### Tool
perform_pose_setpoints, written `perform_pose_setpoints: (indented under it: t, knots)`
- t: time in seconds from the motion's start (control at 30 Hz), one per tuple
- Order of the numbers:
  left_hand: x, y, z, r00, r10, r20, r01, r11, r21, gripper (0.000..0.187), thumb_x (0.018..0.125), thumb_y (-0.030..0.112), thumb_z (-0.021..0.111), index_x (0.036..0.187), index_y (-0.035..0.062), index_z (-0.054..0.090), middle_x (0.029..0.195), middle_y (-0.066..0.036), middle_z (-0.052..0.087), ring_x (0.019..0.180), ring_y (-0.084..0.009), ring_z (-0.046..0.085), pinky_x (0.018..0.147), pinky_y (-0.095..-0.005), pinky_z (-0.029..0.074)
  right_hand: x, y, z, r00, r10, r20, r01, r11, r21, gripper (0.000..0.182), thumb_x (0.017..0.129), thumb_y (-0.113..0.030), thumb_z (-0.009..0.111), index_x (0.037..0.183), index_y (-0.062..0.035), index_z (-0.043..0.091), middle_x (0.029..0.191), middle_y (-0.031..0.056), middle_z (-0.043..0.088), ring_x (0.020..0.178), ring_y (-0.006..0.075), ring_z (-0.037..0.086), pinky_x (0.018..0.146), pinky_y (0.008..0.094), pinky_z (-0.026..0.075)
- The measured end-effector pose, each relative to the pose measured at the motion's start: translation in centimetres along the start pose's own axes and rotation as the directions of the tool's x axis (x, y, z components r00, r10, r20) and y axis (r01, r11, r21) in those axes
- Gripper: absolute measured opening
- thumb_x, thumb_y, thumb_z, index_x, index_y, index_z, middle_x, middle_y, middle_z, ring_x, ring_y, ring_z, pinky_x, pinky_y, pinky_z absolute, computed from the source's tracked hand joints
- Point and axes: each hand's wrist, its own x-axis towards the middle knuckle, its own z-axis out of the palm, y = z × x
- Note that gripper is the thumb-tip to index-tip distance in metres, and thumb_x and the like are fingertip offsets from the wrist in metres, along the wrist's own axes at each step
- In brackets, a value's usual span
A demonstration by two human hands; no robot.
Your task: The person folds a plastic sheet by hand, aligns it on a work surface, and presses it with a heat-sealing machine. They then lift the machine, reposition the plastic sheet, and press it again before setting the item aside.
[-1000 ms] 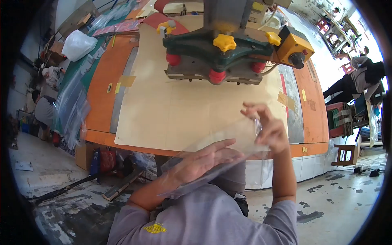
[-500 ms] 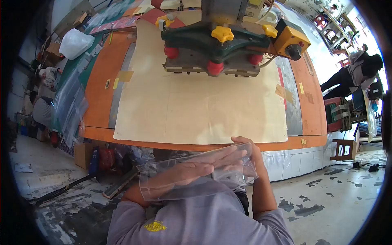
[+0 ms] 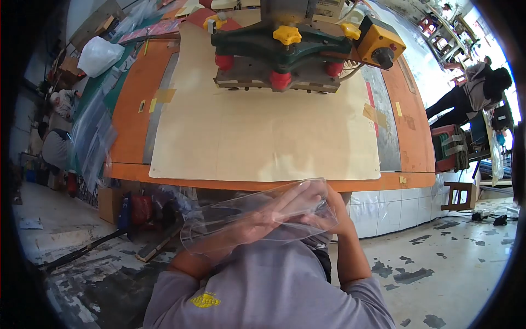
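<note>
A clear plastic sheet or sleeve (image 3: 219,219) is held in front of my chest, just below the table's front edge. My left hand (image 3: 263,219) lies behind or inside the clear plastic, its fingers stretched toward the right. At the right end of the plastic, my right hand (image 3: 324,211) is closed on it, its fingers partly seen through the film. The two hands are close together. Beyond them, a cream sheet (image 3: 263,137) covers the middle of the orange-edged table (image 3: 408,180).
Over the table's far part stands a dark green machine head (image 3: 252,45) with yellow knobs and a yellow control box (image 3: 381,44). A white plastic bag (image 3: 101,56) and clear film (image 3: 93,137) lie at left. People are at far left and right (image 3: 476,93).
My left hand has moved up and right, closer to my right hand. The plastic has tilted and creased. The table and machine appear slightly higher in the view.
</note>
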Motion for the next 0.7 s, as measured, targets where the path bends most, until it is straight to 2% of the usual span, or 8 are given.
perform_pose_setpoints:
  t: [0.1,0.2,0.3,0.4,0.47,0.53,0.57,0.7]
  knots:
    - [0.4,0.1,0.9,0.996,0.045,-0.081,-0.043,0.999,0.023,0.106,0.096,0.043,0.06,0.172,0.0026,-0.001,0.18,-0.021,-0.009,0.168,-0.0342,0.002,0.131,-0.0532,0.013,-0.3,0.3,1.0,0.998,0.037,-0.051,-0.032,0.995,0.1,0.078,0.078,-0.025,0.094,0.143,0.0001,0.058,0.128,0.0153,0.07,0.114,0.0273,0.069,0.1,0.0379,0.052]
    - [0.5,0.3,0.5,0.999,0.03,-0.033,-0.027,0.997,0.077,0.108,0.09,0.038,0.059,0.172,0.002,-0.002,0.18,-0.02,-0.011,0.167,-0.0325,0.004,0.131,-0.0531,0.014,-0.5,1.1,0.4,0.999,0.035,0.021,-0.037,0.997,0.065,0.076,0.081,-0.022,0.091,0.145,0.0005,0.056,0.132,0.0168,0.067,0.119,0.0297,0.068,0.105,0.0389,0.051]
    - [1.3,0.2,0.7,0.998,0.07,0.004,-0.07,0.989,0.128,0.108,0.09,0.039,0.055,0.172,0.0011,-0.004,0.18,-0.02,-0.013,0.167,-0.0319,0.003,0.131,-0.0539,0.014,-0.9,0.5,-0.1,0.981,0.191,0.042,-0.193,0.98,0.054,0.074,0.083,-0.02,0.089,0.145,-0.0004,0.056,0.134,0.0168,0.067,0.119,0.0308,0.068,0.105,0.0393,0.051]
    - [0.6,-0.8,0.2,0.999,0.032,0.027,-0.036,0.986,0.162,0.093,0.102,0.044,0.053,0.174,0.0098,0.005,0.182,-0.015,0.001,0.167,-0.0278,0.009,0.132,-0.053,0.012,-1.8,2.3,-0.4,0.966,0.259,0.0,-0.243,0.904,0.352,0.067,0.086,-0.021,0.088,0.143,-0.0017,0.058,0.131,0.0168,0.068,0.118,0.0312,0.068,0.103,0.0391,0.052]
    - [1.1,1.6,1.3,0.998,-0.01,0.056,-0.003,0.975,0.224,0.085,0.107,0.045,0.05,0.174,0.0089,0.01,0.18,-0.017,0.011,0.165,-0.0299,0.019,0.132,-0.0524,0.014,-3.1,4.2,-1.2,0.877,0.48,-0.008,-0.351,0.651,0.673,0.063,0.087,-0.023,0.087,0.14,-0.0022,0.06,0.129,0.017,0.069,0.116,0.0315,0.068,0.102,0.0393,0.052]
    - [0.7,2.6,1.4,0.996,-0.065,0.065,0.046,0.963,0.265,0.08,0.11,0.047,0.048,0.173,0.0085,0.015,0.178,-0.019,0.019,0.163,-0.0319,0.026,0.131,-0.0516,0.017,-3.5,3.9,-2.5,0.884,0.46,-0.087,-0.311,0.715,0.626,0.058,0.089,-0.025,0.087,0.137,-0.0022,0.063,0.127,0.0168,0.069,0.114,0.0311,0.068,0.1,0.0398,0.053]
    - [0.2,2.6,1.0,0.993,-0.099,0.06,0.078,0.958,0.276,0.079,0.111,0.048,0.047,0.173,0.0085,0.017,0.177,-0.02,0.023,0.162,-0.0329,0.029,0.131,-0.0512,0.018,-3.8,3.1,-3.2,0.951,0.266,-0.156,-0.194,0.91,0.368,0.056,0.089,-0.026,0.086,0.134,-0.0019,0.065,0.126,0.0163,0.069,0.114,0.0305,0.068,0.099,0.0402,0.053]
    - [-0.4,0.8,-0.1,0.996,-0.058,0.072,0.036,0.96,0.278,0.077,0.112,0.052,0.046,0.173,0.015,0.019,0.172,-0.025,0.032,0.154,-0.0408,0.042,0.128,-0.0585,0.022,-4.3,1.8,-4.9,0.975,0.043,-0.218,-0.03,0.998,0.063,0.048,0.089,-0.027,0.087,0.125,-0.0005,0.07,0.122,0.0148,0.07,0.11,0.0245,0.067,0.096,0.0392,0.052]
